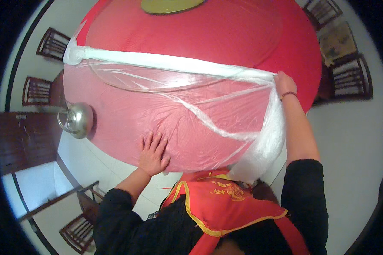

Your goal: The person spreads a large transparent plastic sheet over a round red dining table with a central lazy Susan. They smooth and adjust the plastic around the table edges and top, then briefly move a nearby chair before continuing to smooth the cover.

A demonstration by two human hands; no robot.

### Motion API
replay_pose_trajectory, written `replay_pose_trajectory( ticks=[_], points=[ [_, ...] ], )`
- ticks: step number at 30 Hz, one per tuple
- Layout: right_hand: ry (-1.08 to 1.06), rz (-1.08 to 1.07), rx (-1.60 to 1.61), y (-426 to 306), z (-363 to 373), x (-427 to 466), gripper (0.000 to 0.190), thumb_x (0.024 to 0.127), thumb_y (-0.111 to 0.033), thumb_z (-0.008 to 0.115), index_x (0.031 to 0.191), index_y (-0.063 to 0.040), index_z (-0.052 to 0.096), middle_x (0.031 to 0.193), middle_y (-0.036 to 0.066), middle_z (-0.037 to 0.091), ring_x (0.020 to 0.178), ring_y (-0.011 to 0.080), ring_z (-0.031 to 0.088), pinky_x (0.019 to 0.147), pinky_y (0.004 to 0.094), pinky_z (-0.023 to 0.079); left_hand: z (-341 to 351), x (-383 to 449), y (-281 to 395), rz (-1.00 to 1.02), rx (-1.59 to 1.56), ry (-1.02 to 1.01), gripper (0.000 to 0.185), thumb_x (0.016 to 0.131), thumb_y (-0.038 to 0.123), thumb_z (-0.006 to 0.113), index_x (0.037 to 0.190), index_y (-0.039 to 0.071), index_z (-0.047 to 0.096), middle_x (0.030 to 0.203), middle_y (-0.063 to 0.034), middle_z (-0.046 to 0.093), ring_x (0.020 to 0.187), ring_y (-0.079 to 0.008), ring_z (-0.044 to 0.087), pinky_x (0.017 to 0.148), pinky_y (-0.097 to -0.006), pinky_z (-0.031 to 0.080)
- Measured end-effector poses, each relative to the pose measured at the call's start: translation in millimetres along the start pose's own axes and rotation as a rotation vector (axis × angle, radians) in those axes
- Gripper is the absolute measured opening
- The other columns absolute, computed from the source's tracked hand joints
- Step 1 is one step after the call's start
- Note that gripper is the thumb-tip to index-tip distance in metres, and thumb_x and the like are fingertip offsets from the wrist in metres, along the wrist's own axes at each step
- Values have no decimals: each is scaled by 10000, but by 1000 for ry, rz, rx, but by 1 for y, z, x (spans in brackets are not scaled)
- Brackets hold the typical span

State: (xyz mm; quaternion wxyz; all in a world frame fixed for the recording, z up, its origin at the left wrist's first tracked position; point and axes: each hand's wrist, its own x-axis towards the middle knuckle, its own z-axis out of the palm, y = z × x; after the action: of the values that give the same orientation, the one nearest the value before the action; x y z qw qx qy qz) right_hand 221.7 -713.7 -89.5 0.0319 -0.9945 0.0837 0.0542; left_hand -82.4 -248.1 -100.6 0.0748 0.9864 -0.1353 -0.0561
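A thin translucent plastic sheet (121, 118) covers the near part of a large round table with a red cloth (301, 60). My left hand (153, 156) rests palm down on the sheet near the table's front edge, fingers apart. At the right, my right hand (285, 84) grips a gathered corner of the sheet. From there a bunched white fold (166, 62) runs across to the table's left rim. More gathered plastic (268, 140) hangs from the right hand down towards my red apron (229, 204).
A round glass turntable (185, 32) lies on the table, partly under the plastic, with a gold-coloured disc (172, 7) on it. A metal kettle (79, 120) stands at the left edge. Wooden chairs (36, 91) stand left and right (351, 76). A dark wooden cabinet (28, 140) is at the left.
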Motion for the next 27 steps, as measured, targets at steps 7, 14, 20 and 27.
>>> replay_pose_trajectory(
  ticks=[7,14,20,27],
  points=[
    [-64,-47,-35,20,-5,93,393,893,-341,426,1086,-57,617,1101,244,623,1038,409,597,882,512,471,7,-5,-7,0,23,-14,673,737,440,608,1311,106,502,1418,-154,401,1359,-413,269,1101,-617,108],
    [13,-115,-14,55,-5,179,388,904,-350,452,1103,-56,609,1121,238,614,1064,401,582,893,496,463,0,3,5,-82,36,-104,653,784,449,546,1305,59,480,1425,-181,392,1372,-432,248,1108,-622,111],
    [1,-111,-31,73,-12,248,393,907,-360,465,1140,-72,596,1161,217,608,1104,383,570,913,483,457,-1,7,57,-409,71,-63,703,738,384,608,1335,44,456,1438,-160,388,1374,-392,272,1127,-559,163],
    [-2,8,163,117,-20,292,494,894,-383,505,1288,-86,518,1240,232,566,1146,396,549,961,471,438,11,128,245,-373,-194,19,767,720,545,645,1272,34,494,1354,-185,450,1303,-416,353,1077,-601,213]
  ],
)
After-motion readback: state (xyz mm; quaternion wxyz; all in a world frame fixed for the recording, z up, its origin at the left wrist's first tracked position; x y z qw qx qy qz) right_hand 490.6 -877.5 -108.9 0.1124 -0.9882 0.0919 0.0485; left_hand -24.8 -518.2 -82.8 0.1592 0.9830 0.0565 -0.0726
